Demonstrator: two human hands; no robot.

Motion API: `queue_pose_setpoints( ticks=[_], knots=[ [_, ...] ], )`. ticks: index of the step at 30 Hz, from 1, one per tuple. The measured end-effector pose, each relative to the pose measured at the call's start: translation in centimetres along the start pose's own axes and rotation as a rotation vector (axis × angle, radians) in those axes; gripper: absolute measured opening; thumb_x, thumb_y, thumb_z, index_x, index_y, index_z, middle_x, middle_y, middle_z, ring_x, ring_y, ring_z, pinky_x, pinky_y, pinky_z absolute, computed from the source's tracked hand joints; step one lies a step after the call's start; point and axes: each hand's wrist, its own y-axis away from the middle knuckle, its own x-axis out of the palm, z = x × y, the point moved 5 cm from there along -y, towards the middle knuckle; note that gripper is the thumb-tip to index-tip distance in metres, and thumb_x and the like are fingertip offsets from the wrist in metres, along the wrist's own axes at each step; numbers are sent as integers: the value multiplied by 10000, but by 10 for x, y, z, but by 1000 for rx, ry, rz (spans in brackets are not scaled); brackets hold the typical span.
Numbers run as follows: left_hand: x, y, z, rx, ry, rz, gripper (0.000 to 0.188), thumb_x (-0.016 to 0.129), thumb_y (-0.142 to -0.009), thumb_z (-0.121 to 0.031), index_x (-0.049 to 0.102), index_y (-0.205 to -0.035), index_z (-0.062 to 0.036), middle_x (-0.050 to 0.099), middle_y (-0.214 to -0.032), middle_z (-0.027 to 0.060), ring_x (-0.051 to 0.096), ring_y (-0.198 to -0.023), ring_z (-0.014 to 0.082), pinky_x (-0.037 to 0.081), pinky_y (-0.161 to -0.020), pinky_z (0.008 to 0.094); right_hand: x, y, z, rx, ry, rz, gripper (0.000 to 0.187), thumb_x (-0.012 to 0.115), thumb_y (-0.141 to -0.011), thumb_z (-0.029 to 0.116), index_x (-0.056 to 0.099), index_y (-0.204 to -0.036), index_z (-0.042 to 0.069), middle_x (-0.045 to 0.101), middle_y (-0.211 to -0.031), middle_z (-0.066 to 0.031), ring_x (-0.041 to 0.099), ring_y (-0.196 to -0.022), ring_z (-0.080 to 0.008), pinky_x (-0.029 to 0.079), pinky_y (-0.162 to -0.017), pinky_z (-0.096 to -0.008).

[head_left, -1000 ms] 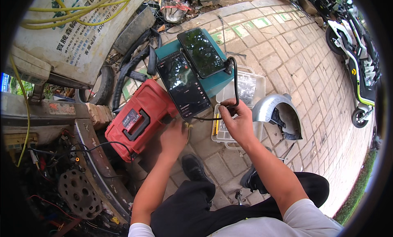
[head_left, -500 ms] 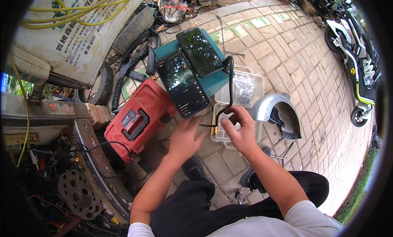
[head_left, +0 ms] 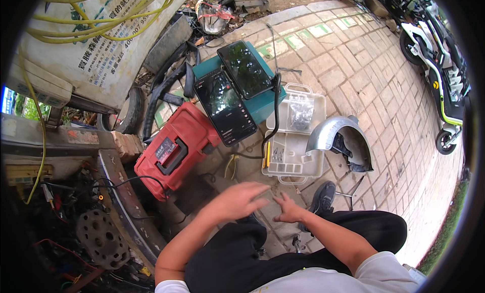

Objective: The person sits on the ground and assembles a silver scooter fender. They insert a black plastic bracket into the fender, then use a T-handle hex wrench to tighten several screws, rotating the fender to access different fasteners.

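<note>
My left hand (head_left: 241,201) is in the air above my knees, fingers stretched out with nothing in them. Close beside it, my right hand (head_left: 289,209) has its fingers spread and is holding nothing. In front of them, a phone with a lit screen (head_left: 226,110) and a second phone with a dark screen (head_left: 245,69) lean over a teal box (head_left: 262,110). Next to them a black bendable phone-holder arm (head_left: 277,106) curves down. Pliers with yellow handles (head_left: 231,166) lie on the paving, and right of them a clear parts case (head_left: 308,167) lies unfolded with small metal pieces inside.
A red toolbox (head_left: 174,149) stands on the left, near a dark opened-up machine body (head_left: 103,240). A silver curved mudguard (head_left: 328,131) and a metal wrench (head_left: 353,193) lie to the right. A small white scooter (head_left: 437,85) is farther off, and an inner tube (head_left: 156,96) lies far left.
Both hands have drawn back toward my body, away from the phone and the black arm. My right hand has opened wider. The black arm has straightened somewhat and the pliers have come into view.
</note>
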Motion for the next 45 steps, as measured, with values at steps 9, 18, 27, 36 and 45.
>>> queue_pose_setpoints(
  ticks=[9, 18, 27, 36, 45],
  knots=[
    [81, -24, 63, -598, 234, 349, 550, 472, -1050, -437, 518, -1411, -24, 586, -1386, 151, 632, -1147, 283, 475, -990, 378, -111, -6, 34, 223, -1176, -326, 529, 647, -939, 223, 503, -1405, 19, 622, -1303, -150, 628, -1166, -282, 509, -974, -402],
    [-3, -14, -37, -434, 215, 161, 437, 599, -977, -417, 648, -855, -1, 648, -698, 126, 633, -631, 286, 490, -620, 432, -88, 34, -26, 326, -268, -264, 354, 720, -866, 263, 707, -1112, 9, 732, -983, -184, 714, -909, -351, 567, -814, -408],
    [-18, 51, -237, 89, -207, 376, 418, 709, -843, -317, 637, -1188, -92, 641, -1017, 107, 595, -974, 289, 458, -836, 423, -280, 107, 68, -46, -285, -326, 306, 799, -799, 175, 613, -670, -32, 728, -923, -148, 695, -806, -288, 540, -727, -359],
    [-6, 23, -187, 5, -333, 165, 403, 710, -861, -369, 653, -1130, -76, 637, -926, 49, 621, -922, 234, 464, -756, 352, -285, 76, 69, -208, 88, 42, 427, 704, -882, 235, 631, -1266, 64, 642, -1232, -170, 642, -1027, -385, 530, -861, -438],
    [-10, 9, -177, 43, -256, 180, 431, 716, -865, -349, 643, -1176, -58, 636, -945, 69, 617, -935, 245, 466, -757, 356, -290, 70, 45, -133, 114, 79, 425, 711, -891, 300, 644, -1217, 37, 663, -1077, -159, 642, -978, -375, 525, -837, -448]
  ],
)
